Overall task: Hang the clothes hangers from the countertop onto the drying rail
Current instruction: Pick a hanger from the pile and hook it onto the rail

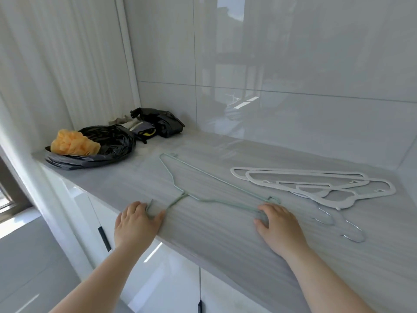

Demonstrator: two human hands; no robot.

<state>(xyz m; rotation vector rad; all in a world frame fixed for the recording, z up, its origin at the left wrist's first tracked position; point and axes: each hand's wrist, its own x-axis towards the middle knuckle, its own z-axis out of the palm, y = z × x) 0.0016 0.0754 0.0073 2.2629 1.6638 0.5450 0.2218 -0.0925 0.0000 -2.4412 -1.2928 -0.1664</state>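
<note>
Head view of the pick-up of the first hanger. The green wire hanger (178,201) lies flat on the worktop (225,233), its hook at the front edge and its long bar running back toward the wall. The left hand (135,222) pinches the hook between thumb and curled fingers. The right hand (277,224) lies over the hanger's right shoulder end. Its fingers cover the wire, so whether they grasp it or only rest on it cannot be told. Two white plastic hangers (327,203) lie overlapped toward the right end of the worktop, near the right hand but apart from it. Black bags (108,145) and an orange mesh ball (72,142) sit in the back left corner. The drying rail is out of view.

For a clean lift, thin wire on a smooth surface is probably best slid slightly past the front edge, so that fingers can get under it. The hook hand should carry the hanger. The other hand need only steady the frame, keeping it clear of the white pair so their metal hooks do not snag.
</note>
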